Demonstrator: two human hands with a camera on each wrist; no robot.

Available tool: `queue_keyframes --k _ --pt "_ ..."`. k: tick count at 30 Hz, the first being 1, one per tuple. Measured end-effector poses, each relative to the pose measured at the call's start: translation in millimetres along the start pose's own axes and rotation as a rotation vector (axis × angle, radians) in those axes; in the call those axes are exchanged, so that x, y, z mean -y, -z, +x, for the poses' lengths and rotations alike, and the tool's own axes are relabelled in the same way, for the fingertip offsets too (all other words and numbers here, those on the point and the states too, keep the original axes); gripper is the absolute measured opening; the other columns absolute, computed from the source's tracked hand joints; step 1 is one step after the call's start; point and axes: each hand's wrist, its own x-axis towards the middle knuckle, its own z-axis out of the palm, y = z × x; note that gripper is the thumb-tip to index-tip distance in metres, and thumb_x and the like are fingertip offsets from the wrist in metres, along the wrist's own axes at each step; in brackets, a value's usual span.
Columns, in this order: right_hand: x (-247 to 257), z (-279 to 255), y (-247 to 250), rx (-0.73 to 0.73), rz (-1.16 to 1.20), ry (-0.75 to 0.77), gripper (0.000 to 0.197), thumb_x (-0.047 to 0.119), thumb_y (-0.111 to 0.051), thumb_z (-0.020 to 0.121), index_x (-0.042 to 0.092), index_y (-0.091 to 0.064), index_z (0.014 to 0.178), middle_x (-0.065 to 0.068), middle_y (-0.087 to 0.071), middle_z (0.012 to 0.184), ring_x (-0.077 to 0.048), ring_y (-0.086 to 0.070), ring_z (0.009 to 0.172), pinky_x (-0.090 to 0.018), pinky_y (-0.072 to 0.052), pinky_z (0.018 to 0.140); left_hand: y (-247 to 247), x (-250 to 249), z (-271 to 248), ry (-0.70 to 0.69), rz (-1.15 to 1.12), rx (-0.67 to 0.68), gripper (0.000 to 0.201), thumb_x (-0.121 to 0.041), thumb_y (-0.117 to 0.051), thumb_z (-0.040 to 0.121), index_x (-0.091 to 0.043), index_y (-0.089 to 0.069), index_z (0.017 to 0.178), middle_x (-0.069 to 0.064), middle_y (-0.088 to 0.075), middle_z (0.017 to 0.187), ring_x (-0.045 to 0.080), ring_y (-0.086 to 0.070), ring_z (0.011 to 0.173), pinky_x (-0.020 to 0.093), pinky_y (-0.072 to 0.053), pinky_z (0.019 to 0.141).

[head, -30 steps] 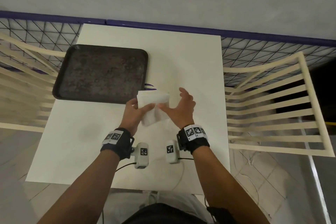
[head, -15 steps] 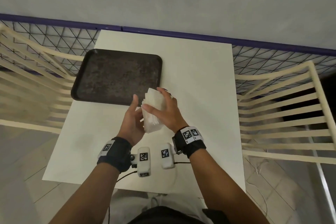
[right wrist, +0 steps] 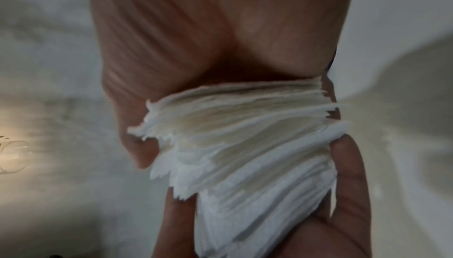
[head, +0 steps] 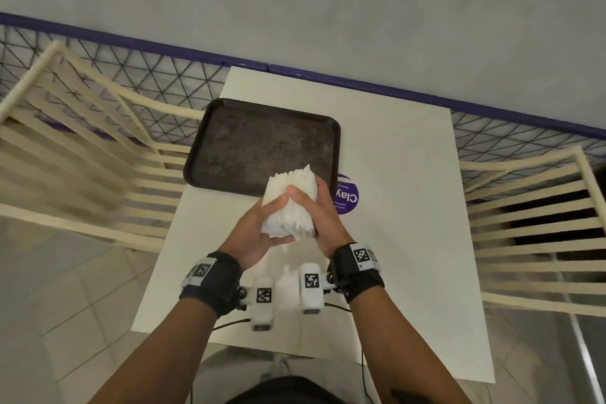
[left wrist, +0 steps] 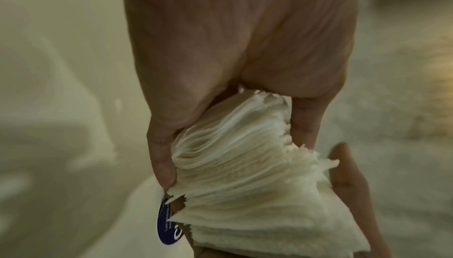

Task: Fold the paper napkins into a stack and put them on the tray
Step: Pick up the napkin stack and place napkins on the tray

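Two forearms reach in from the bottom edge of the head view, each with a black wrist strap carrying a white camera block with a square marker. Left hand and right hand meet over the white table, clamped from either side on one thick stack of white paper napkins. Left wrist view: left hand fingers and thumb curled round the stack, sheet edges fanned and ragged. Right wrist view: right hand wrapped round the stack the same way, layers skewed, corners not lined up. Stack held above the table surface, just short of the tray's near edge, its top overlapping that edge in the head view. Purple round sticker on the table just right of the hands. Dark rectangular tray lies flat beyond the hands, toward the far left of the table. Cream slatted chairs stand on both sides. Purple rail and grey wall run behind
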Motion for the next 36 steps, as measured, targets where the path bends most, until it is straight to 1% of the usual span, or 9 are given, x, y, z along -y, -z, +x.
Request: queue_keyframes --k 6,9,13,17,21,26,31,33,36 --pt "-17.8 1.9 -45.4 -0.013 0.069 0.017 0.076 0.040 -0.086 0.075 0.043 -0.047 0.139 0.004 -0.062 0.135 -0.022 -0.062 0.123 -0.050 -0.054 0.100 33.5 -15.1 -13.8 -0.038 0.026 -0.035 0.053 -0.050 -0.063 0.098 -0.027 -0.057 0.146 0.003 -0.068 0.138 0.027 -0.061 0.131 0.055 -0.047 0.111" --pt "-23.7 2.1 -60.3 -0.001 0.086 0.013 0.084 0.040 -0.087 0.074 0.043 -0.042 0.144 0.005 -0.060 0.138 -0.021 -0.061 0.125 -0.049 -0.054 0.101 46.3 -13.1 -15.9 -0.092 0.021 -0.059 0.065 -0.050 -0.069 0.092 -0.026 -0.052 0.150 0.004 -0.065 0.142 0.028 -0.061 0.132 0.058 -0.048 0.110" --pt "-23.2 1.5 -67.1 0.013 0.021 -0.018 0.101 0.052 -0.090 0.067 0.041 -0.034 0.150 0.007 -0.058 0.140 -0.018 -0.061 0.124 -0.046 -0.054 0.102 50.1 -12.5 -19.6 -0.146 0.071 -0.089 0.066 -0.051 -0.069 0.087 -0.028 -0.054 0.148 0.001 -0.069 0.136 0.025 -0.066 0.126 0.054 -0.053 0.106" --pt "-20.3 1.0 -65.6 -0.028 -0.045 0.004 0.083 0.040 -0.086 0.075 0.035 -0.042 0.145 0.007 -0.062 0.133 -0.018 -0.062 0.122 -0.042 -0.056 0.098 52.3 -12.1 -17.5 -0.162 0.073 -0.121 0.064 -0.048 -0.067 0.087 -0.027 -0.055 0.146 0.000 -0.070 0.135 0.024 -0.067 0.124 0.051 -0.056 0.102" --pt "-20.0 6.9 -59.4 -0.017 0.051 -0.013 0.069 0.029 -0.081 0.078 0.028 -0.050 0.139 -0.004 -0.066 0.131 -0.026 -0.065 0.120 -0.053 -0.054 0.099 57.9 -14.2 -12.2 -0.113 -0.011 -0.157 0.056 -0.041 -0.065 0.094 -0.018 -0.058 0.144 0.007 -0.071 0.133 0.030 -0.066 0.125 0.054 -0.052 0.107" --pt "-20.3 12.3 -54.2 0.051 0.163 -0.037 0.065 0.024 -0.074 0.080 0.021 -0.051 0.141 -0.012 -0.065 0.134 -0.033 -0.063 0.123 -0.060 -0.050 0.103 60.5 -18.5 -7.7 -0.051 -0.041 -0.223 0.042 -0.037 -0.059 0.100 -0.018 -0.064 0.137 0.008 -0.074 0.127 0.032 -0.066 0.123 0.056 -0.049 0.110" --pt "-15.6 17.2 -54.7 0.120 0.201 -0.056 0.057 0.029 -0.075 0.088 0.018 -0.053 0.140 -0.015 -0.065 0.134 -0.033 -0.062 0.124 -0.056 -0.050 0.103 58.2 -22.7 -2.1 -0.042 0.076 -0.240 0.037 -0.035 -0.066 0.098 -0.022 -0.067 0.132 0.004 -0.076 0.121 0.027 -0.069 0.117 0.055 -0.055 0.102" --pt "-17.5 22.2 -56.1 0.111 0.164 -0.080 0.065 0.034 -0.082 0.083 0.020 -0.053 0.140 -0.014 -0.065 0.133 -0.033 -0.064 0.122 -0.056 -0.052 0.101 56.1 -23.6 0.7 -0.062 0.160 -0.258 0.032 -0.035 -0.067 0.097 -0.024 -0.070 0.127 0.000 -0.078 0.115 0.023 -0.072 0.111 0.049 -0.059 0.096" --pt "-25.6 31.1 -55.4 0.012 0.142 -0.140 0.072 0.030 -0.088 0.074 0.026 -0.053 0.137 -0.013 -0.067 0.129 -0.034 -0.067 0.116 -0.060 -0.054 0.096 56.3 -21.8 5.8 -0.087 0.208 -0.348 0.026 -0.034 -0.071 0.095 -0.022 -0.074 0.118 0.002 -0.080 0.107 0.022 -0.075 0.102 0.038 -0.061 0.086"
